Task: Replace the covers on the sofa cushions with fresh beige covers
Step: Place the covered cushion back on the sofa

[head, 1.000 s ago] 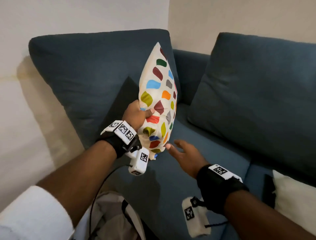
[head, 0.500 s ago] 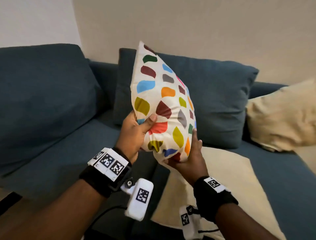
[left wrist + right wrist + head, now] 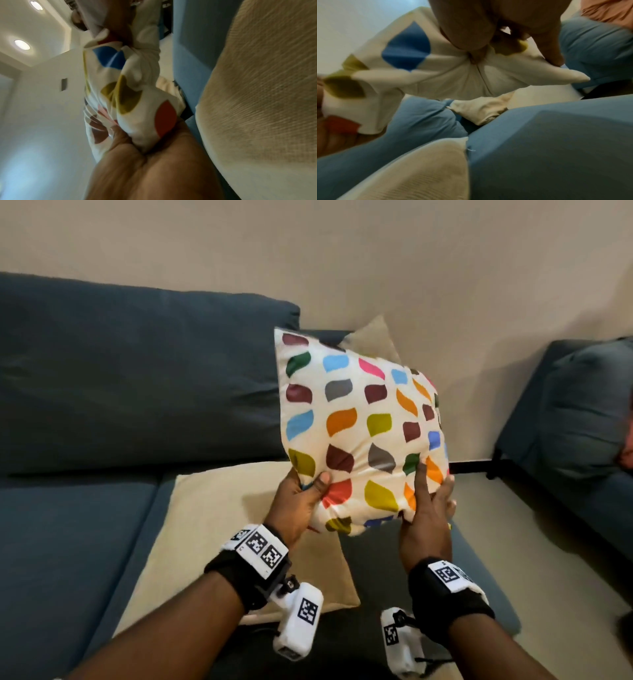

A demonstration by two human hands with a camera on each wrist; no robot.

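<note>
A white cushion with a multicoloured leaf pattern (image 3: 359, 433) is held upright in the air above the sofa seat. My left hand (image 3: 301, 498) grips its lower left corner, thumb on the front face. My right hand (image 3: 428, 501) holds the lower right edge, index finger lying up the front. In the right wrist view my right hand (image 3: 488, 27) pinches bunched fabric of the cushion (image 3: 436, 70) beside a zip (image 3: 483, 79). The left wrist view shows my left hand (image 3: 130, 146) clutching the cushion's corner (image 3: 137, 94). A flat beige cover (image 3: 212, 525) lies on the seat below.
A beige cushion (image 3: 373, 340) leans in the sofa's far corner behind the patterned one. The dark blue back cushion (image 3: 137, 371) fills the left. A second blue sofa (image 3: 575, 412) stands at the right across a strip of pale floor (image 3: 513, 525).
The cushion has travelled right along the sofa to above the beige cover and turned its face to me. My right hand, open a second ago, now holds its lower edge.
</note>
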